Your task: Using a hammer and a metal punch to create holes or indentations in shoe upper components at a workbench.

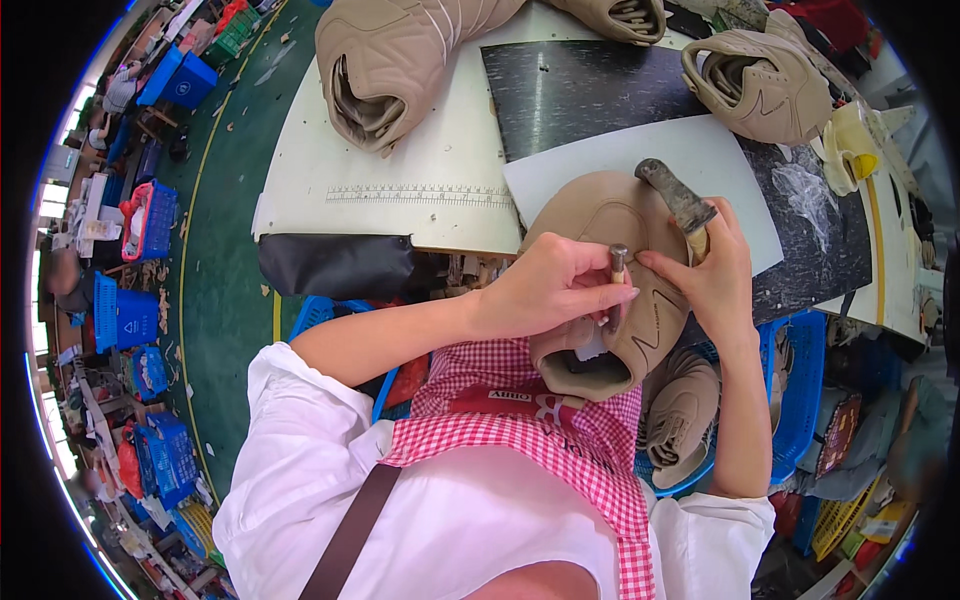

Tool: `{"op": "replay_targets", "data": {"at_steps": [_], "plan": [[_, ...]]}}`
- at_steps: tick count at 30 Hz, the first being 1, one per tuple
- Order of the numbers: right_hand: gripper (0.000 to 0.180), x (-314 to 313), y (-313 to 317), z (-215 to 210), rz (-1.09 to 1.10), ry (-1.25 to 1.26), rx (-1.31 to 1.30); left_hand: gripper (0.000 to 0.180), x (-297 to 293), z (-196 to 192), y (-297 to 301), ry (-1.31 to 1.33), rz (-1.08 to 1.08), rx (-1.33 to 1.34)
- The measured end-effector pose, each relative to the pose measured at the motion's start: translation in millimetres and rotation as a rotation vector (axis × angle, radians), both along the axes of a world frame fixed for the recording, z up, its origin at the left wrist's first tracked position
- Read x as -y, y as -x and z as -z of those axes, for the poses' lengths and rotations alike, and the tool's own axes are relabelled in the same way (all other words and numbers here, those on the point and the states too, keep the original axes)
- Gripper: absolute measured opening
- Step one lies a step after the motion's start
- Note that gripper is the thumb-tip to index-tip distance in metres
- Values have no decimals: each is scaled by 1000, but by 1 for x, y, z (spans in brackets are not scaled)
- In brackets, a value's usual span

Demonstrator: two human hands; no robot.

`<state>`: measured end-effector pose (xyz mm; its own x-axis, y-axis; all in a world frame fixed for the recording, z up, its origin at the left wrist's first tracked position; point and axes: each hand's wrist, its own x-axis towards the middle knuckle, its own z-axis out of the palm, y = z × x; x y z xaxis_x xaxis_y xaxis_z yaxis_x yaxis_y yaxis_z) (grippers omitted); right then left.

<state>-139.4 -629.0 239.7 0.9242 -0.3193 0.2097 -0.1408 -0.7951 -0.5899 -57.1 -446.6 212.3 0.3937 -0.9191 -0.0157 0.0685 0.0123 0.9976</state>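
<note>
A beige shoe upper (590, 222) lies in front of me, its opening toward my body. It rests partly on a white sheet (560, 170) at the table edge. My left hand (540, 283) pinches a short metal punch (618, 256), held upright over the upper's lacing area. My right hand (718, 275) is wrapped round the handle of a hammer (678, 195), its dark head raised beyond the punch and apart from it. The right thumb lies close to the upper's side. A pale piece shows inside the opening, too partly covered to name.
Bundled beige uppers (385, 55) lie at the table's far left, and another stack (765, 85) at the far right. A black board (590, 85) lies under the white sheet. Blue baskets (800, 400) with more uppers stand below the table. Left is a green floor (235, 170) with blue crates.
</note>
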Motion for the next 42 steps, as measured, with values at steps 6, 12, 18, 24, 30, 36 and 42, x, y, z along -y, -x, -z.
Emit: {"op": "replay_targets", "data": {"at_steps": [6, 12, 18, 24, 30, 36, 42], "plan": [[32, 21, 21, -7, 185, -174, 94, 11, 0, -2, -2, -6, 60, 225], [19, 17, 131, -107, -137, -875, 711, 9, 1, -9, 3, 145, 169, 697], [17, -29, 120, -73, -193, 289, -306, 14, 1, -3, -6, 194, 176, 800], [21, -12, 135, -43, 239, -433, -8, 12, 10, 4, -8, 33, 37, 40], [37, 15, 171, -75, 134, -401, 634, 13, 11, 2, -7, 72, 88, 90], [34, -24, 119, -72, -169, -153, -29, 13, 5, -2, 1, 239, 44, 960], [25, -12, 130, -50, 222, -255, -171, 15, 11, 6, -8, 124, -84, -143]]}}
